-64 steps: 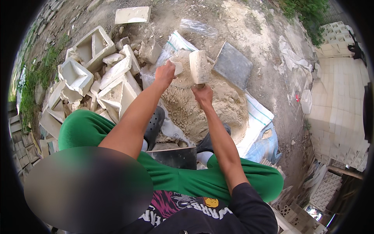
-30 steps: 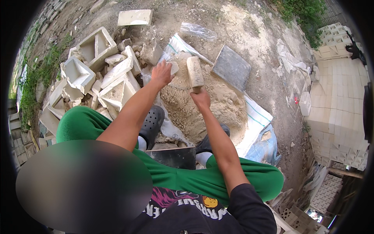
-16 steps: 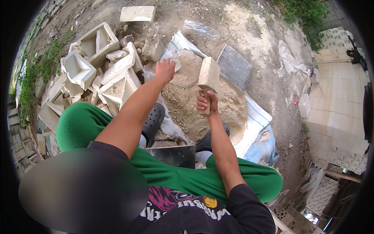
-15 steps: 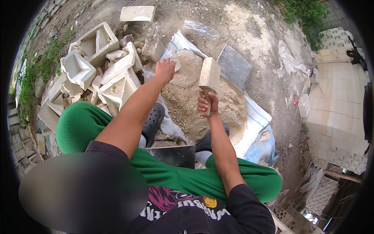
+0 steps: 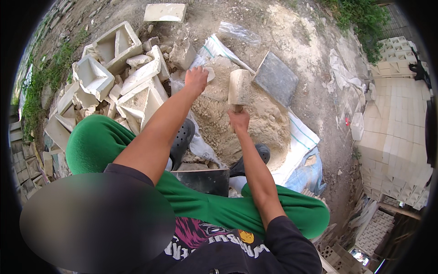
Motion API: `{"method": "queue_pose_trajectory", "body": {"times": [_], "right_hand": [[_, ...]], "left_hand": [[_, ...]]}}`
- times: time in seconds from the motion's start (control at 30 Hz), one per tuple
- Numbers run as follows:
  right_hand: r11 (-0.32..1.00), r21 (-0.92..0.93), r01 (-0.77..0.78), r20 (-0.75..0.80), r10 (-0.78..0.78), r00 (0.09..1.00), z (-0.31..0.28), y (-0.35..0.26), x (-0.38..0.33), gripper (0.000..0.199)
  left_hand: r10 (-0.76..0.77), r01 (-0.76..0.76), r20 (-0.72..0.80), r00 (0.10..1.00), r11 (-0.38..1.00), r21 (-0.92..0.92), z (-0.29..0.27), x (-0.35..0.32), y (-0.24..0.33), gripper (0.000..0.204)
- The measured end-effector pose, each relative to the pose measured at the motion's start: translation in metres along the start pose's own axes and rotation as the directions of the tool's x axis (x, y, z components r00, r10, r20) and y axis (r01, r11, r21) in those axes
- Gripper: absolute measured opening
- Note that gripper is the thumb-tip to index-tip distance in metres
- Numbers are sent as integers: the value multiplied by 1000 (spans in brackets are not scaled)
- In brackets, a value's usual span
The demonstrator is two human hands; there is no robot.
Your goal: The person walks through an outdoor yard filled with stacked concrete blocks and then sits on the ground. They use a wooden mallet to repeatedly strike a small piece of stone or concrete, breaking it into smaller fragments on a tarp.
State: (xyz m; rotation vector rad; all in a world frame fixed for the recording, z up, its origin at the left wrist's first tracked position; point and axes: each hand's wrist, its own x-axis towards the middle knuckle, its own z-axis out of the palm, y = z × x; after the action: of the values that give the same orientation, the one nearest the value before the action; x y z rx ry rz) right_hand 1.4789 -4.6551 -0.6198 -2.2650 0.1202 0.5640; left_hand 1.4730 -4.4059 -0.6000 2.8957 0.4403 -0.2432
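My right hand [image 5: 238, 120] grips the short handle of a dusty wooden mallet [image 5: 239, 87]. The blocky mallet head is raised above a heap of pale crushed stone [image 5: 269, 121]. Further left, my left hand [image 5: 196, 80] has its fingers curled at the edge of a small pale stone piece [image 5: 210, 75]. That piece is at the far left of the heap, and my fingers partly hide it. Under the heap lies a white woven sack [image 5: 299, 137] with blue-green stripes.
Broken pale block moulds [image 5: 116, 48] pile up on the left. A dark grey slab [image 5: 276, 78] lies beyond the heap to the right. One whole block [image 5: 165, 13] and clear plastic [image 5: 239, 33] lie at the back. A dark board [image 5: 203, 181] stands between my feet.
The mallet has swung, its head now tilted differently and more upright, while my right hand has shifted slightly left. My left hand stays by the stone piece. The whole view has shifted a little.
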Motion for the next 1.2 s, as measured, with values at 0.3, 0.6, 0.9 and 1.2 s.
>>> {"method": "queue_pose_trajectory", "body": {"times": [0.3,0.6,0.9,1.2], "right_hand": [[971,-154,184,-115,-203,973,14,3,-16,49],[994,-84,69,5,-69,998,17,-10,-12,48],[963,-205,173,-19,-181,983,15,-8,-25,48],[855,390,-343,594,51,803,-3,-11,-15,34]], "left_hand": [[19,-19,19,1000,1000,11,-11,-8,-1,55],[11,-11,78,997,1000,1,-6,2,-6,59],[63,-55,108,992,996,-73,-17,-12,-14,64],[9,7,189,982,997,-82,-22,-13,-7,64]]}}
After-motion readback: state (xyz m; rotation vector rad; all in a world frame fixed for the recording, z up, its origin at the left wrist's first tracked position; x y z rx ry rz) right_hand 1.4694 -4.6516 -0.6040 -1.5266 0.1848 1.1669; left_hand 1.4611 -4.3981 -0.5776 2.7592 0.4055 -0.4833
